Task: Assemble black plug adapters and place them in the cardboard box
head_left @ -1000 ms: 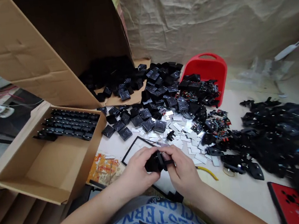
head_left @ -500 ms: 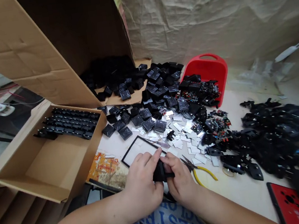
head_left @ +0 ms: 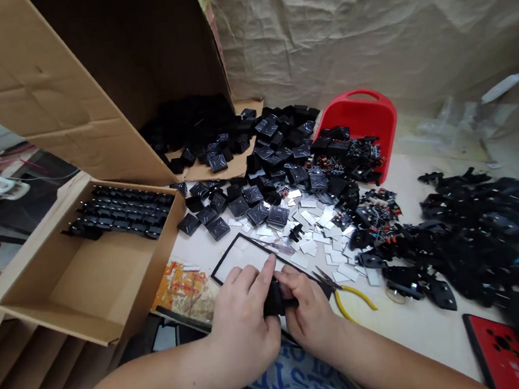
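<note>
Between my two hands, close to my body, is a small black plastic part (head_left: 273, 300). My left hand (head_left: 244, 317) is closed around its left side, with the index finger stretched along the top. My right hand (head_left: 310, 306) pinches it from the right. Fingers cover most of the part, so its exact kind is hidden. Under the hands lies a black-framed pale panel (head_left: 239, 254). Pliers with yellow handles (head_left: 354, 300) rest just right of my right hand. Beyond the panel are scattered small white rectangular pieces (head_left: 308, 219).
An open cardboard box (head_left: 93, 280) with rows of black parts stands at left. Square black housings (head_left: 271, 154) are heaped behind, beside a red scoop-shaped bin (head_left: 383, 114) of wired components. More black parts (head_left: 492, 221) pile up at right, near a red phone-like object (head_left: 502, 350).
Both hands have shifted very slightly left with the black part, still gripping it. The view has moved a little; the surrounding things stay in place.
</note>
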### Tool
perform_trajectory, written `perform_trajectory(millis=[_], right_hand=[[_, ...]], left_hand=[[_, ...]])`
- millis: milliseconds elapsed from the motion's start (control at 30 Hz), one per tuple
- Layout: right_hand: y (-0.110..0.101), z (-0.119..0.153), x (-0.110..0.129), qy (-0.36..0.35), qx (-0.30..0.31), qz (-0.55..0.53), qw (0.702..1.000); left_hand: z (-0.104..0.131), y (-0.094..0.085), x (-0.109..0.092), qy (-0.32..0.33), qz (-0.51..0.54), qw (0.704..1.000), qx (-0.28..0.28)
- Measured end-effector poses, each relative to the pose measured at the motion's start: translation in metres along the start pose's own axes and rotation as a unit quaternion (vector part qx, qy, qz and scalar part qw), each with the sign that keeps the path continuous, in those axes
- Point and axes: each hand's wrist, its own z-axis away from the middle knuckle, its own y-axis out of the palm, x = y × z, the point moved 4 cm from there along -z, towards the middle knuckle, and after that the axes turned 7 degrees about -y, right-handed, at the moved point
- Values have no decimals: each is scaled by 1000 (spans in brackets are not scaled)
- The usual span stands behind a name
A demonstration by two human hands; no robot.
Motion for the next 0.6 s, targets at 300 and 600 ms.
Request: perform_trajectory(millis=[300, 600], right_hand=[[3, 0, 3, -6, -30, -8, 999], [5, 2, -31, 226, 70, -129, 963]], left_hand=[[4, 1, -3, 4, -16, 1000, 3], [-14, 10, 13, -57, 91, 987, 122]])
